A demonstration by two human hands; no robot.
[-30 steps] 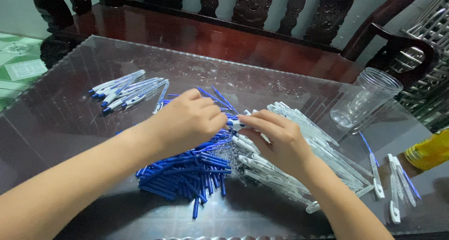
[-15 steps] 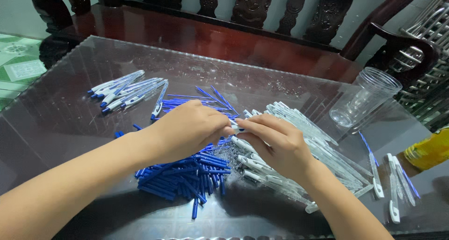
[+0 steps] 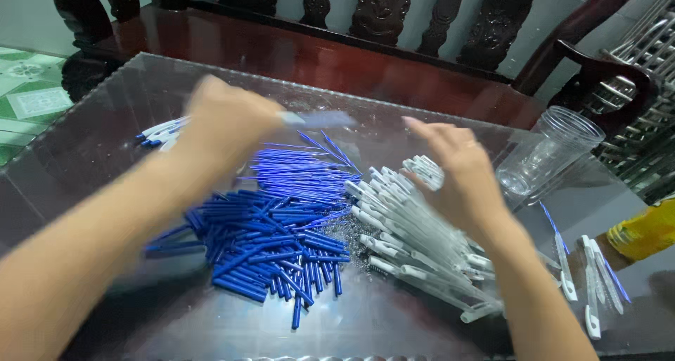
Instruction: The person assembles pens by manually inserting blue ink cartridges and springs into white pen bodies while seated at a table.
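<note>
While motion is blurring it, the left hand [image 3: 228,122] is hovering above the glass-topped table [image 3: 105,143], its fingers pinched together on a pale, blue-tipped assembled pen [image 3: 316,118] held level in the air. Beyond that hand, a small cluster of finished white-and-blue pens [image 3: 158,130] is lying. The right hand [image 3: 457,171], fingers spread apart and holding nothing, is reaching over the heap of clear plastic pen barrels [image 3: 415,241]. Just beside those barrels, a pile of dark blue pen caps [image 3: 267,245] is resting. A clear plastic cup [image 3: 552,153] is lying tilted near the right wrist.
</note>
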